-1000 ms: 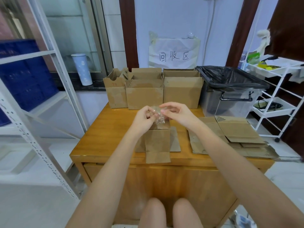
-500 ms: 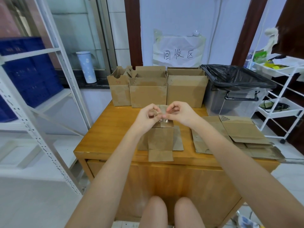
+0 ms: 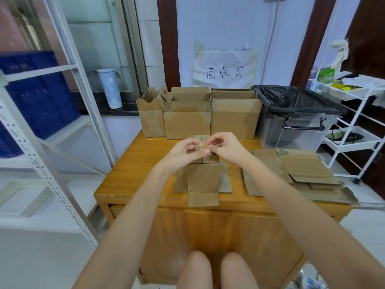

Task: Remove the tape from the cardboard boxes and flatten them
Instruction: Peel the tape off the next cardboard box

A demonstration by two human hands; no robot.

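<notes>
A small cardboard box lies on the wooden table in front of me, its flaps spread open. Above its far end, my left hand and my right hand meet, both pinching a small wad of clear tape between fingertips. Three upright open boxes stand in a row at the table's far edge. A pile of flattened boxes lies on the table's right side.
A clear bin lined with a black bag stands at the back right. A white wire cart is further right, a white metal shelf rack with blue crates on the left. My knees are below the table edge.
The loose tape between my hands has been pressed into a smaller wad and my fingertips have come closer together. The camera view shifted slightly.
</notes>
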